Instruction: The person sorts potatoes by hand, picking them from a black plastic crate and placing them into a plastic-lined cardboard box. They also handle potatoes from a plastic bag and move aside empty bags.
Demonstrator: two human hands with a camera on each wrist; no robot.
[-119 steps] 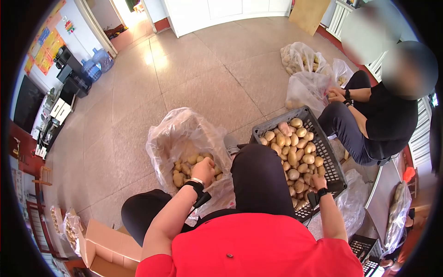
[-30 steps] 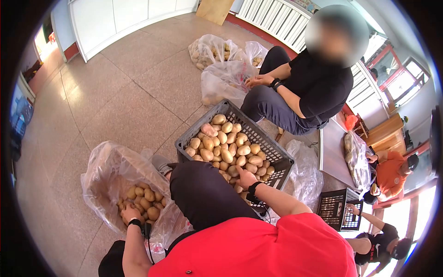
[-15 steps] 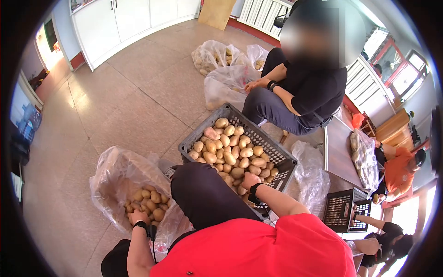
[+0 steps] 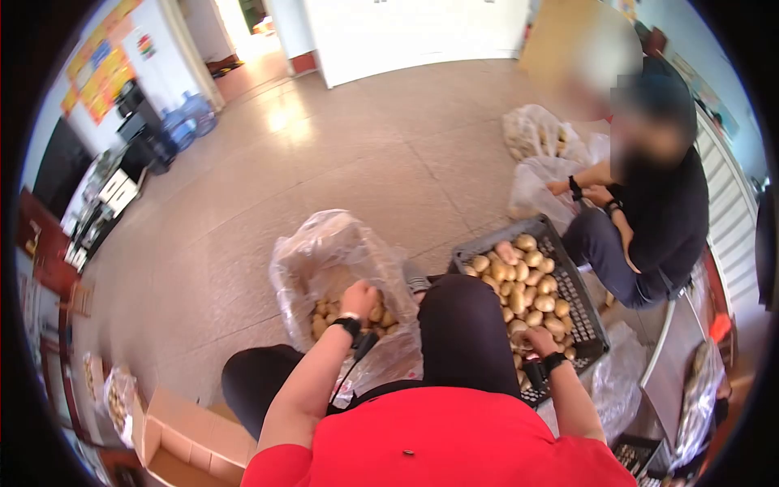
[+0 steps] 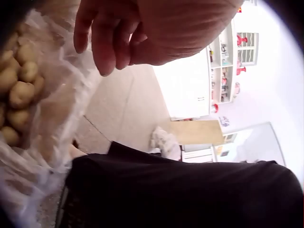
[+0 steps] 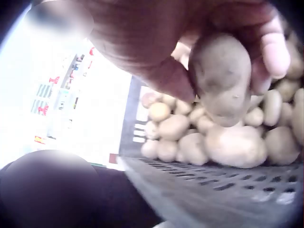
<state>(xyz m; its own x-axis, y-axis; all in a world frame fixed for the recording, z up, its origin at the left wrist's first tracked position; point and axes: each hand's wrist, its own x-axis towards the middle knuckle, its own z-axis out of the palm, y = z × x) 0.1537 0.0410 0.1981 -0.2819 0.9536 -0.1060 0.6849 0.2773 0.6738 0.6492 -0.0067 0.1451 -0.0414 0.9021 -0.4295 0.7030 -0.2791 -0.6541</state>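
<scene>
My left hand [image 4: 359, 299] is over the clear plastic bag [image 4: 294, 268], close above the potatoes [image 5: 22, 90] inside it. In the left wrist view its fingers [image 5: 104, 47] hang loosely bent with nothing between them. On the other side of my knee, my right hand [image 4: 539, 341] grips a potato [image 6: 221, 78] between thumb and fingers. That potato is brownish and oval, held just above the other potatoes [image 6: 236, 146] in the black plastic crate [image 4: 586, 318].
A person in black [image 4: 661, 211] sits beyond the crate, hands at another plastic bag [image 4: 531, 188]. A cardboard box [image 4: 191, 434] stands at lower left. Crumpled plastic [image 4: 618, 377] lies right of the crate, beside a low table [image 4: 675, 357].
The head view has swung back left. My right hand has lifted a potato just above the crate's pile; my left hand has come up from among the bag's potatoes. The seated person leans forward.
</scene>
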